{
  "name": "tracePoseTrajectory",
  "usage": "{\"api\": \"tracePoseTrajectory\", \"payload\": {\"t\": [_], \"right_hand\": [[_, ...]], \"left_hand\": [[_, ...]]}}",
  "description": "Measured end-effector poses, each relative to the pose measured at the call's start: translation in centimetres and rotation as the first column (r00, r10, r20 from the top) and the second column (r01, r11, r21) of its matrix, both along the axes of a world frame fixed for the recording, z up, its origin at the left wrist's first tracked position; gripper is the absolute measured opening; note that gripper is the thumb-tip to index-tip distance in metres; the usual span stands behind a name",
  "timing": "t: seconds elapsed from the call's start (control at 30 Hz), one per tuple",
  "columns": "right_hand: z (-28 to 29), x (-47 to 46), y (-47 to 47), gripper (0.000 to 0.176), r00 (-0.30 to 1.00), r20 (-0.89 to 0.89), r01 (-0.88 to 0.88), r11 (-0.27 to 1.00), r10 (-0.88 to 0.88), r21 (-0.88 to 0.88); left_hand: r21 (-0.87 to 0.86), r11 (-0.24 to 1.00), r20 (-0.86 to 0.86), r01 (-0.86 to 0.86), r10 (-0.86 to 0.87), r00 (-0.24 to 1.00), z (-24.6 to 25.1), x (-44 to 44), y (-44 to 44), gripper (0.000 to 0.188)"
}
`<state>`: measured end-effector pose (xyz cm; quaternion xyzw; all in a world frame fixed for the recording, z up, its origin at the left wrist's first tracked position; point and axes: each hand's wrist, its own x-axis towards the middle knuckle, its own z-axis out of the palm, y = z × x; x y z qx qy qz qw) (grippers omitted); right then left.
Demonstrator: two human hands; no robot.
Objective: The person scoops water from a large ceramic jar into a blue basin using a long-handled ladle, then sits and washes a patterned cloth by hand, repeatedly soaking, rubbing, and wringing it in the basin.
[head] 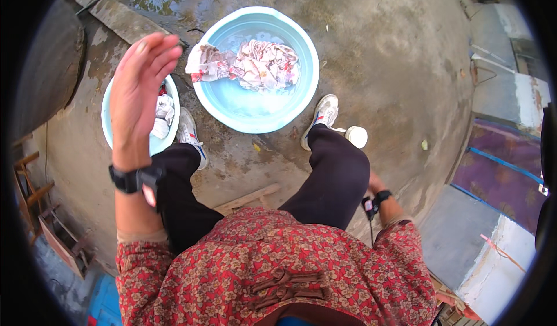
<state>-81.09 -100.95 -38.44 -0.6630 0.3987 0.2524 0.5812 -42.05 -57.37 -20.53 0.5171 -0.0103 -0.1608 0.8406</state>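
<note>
My left hand [135,91] is raised above the smaller light-blue basin [105,121], palm turned sideways, with nothing in it. Behind the hand, that basin holds several white cloths [164,108] and a bit of dark red fabric. Ahead of my feet stands a large light-blue plastic basin [256,128] with water in it. A wet, pale garment with a red pattern [265,65] is bunched there, one end draped over the left rim. My right hand [375,182] hangs beside my right knee, its fingers mostly hidden behind the leg.
A small round white container [356,137] stands by my right shoe [325,113]. Wooden furniture [32,191] is at the left. A stone slab [117,15] lies on the wet concrete at the upper left. A purple door curtain [500,169] hangs at the right.
</note>
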Motion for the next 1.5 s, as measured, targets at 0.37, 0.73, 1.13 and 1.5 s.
{"api": "tracePoseTrajectory", "payload": {"t": [0.37,0.73,1.13,1.5], "right_hand": [[20.3,22.7,4.6,0.038,0.675,0.266,-0.411,0.650,0.688,-0.638],[1.5,27.3,13.6,0.059,0.111,-0.196,-0.740,-0.050,0.974,-0.670],[-6.5,22.4,16.8,0.027,0.038,-0.310,-0.647,-0.213,0.950,-0.732],[-5.7,18.6,23.4,0.025,0.168,-0.325,-0.682,-0.129,0.931,-0.720]], "left_hand": [[-0.269,0.951,0.032,-0.154,0.169,0.985,2.3,-3.6,1.4,0.025],[-0.042,0.973,-0.076,-0.227,0.224,0.972,-1.2,-0.9,1.9,0.029],[-0.070,0.993,-0.023,-0.091,0.090,0.996,-0.6,-3.5,3.7,0.027],[-0.193,0.958,-0.074,-0.214,0.204,0.976,-0.7,-2.4,6.1,0.028]]}}
